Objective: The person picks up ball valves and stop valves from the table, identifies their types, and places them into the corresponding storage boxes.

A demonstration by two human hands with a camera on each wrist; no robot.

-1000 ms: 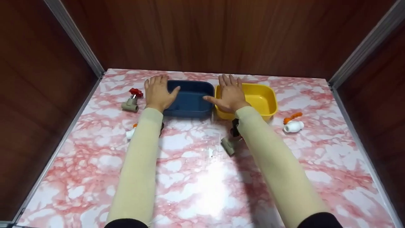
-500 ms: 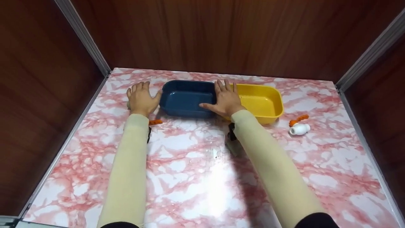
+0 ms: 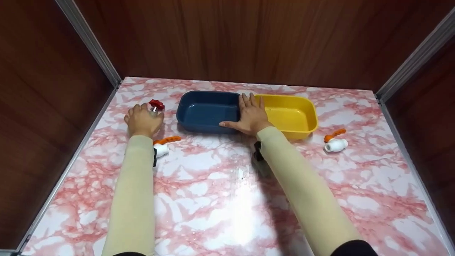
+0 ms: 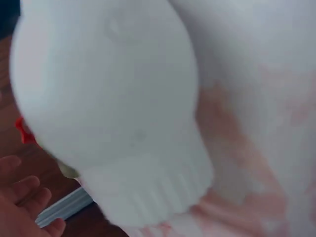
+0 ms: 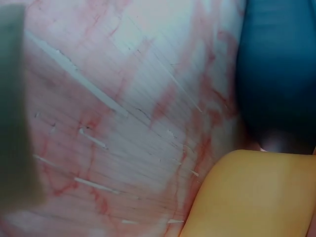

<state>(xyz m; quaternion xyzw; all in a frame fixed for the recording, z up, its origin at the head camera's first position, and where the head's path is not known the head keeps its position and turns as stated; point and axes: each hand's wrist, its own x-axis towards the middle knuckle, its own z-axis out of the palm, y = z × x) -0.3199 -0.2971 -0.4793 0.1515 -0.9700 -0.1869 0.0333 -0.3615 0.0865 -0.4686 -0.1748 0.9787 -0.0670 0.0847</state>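
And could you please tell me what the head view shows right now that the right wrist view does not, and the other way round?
Only the head view shows the left hand at the red-handled valve, plus a white valve with an orange handle on the left and another on the right.

Only the right wrist view clearly shows long pale streaks across the tabletop.

Both show that tabletop, the blue tray, the yellow tray and a grey-green piece, dim and partly hidden in the head view.
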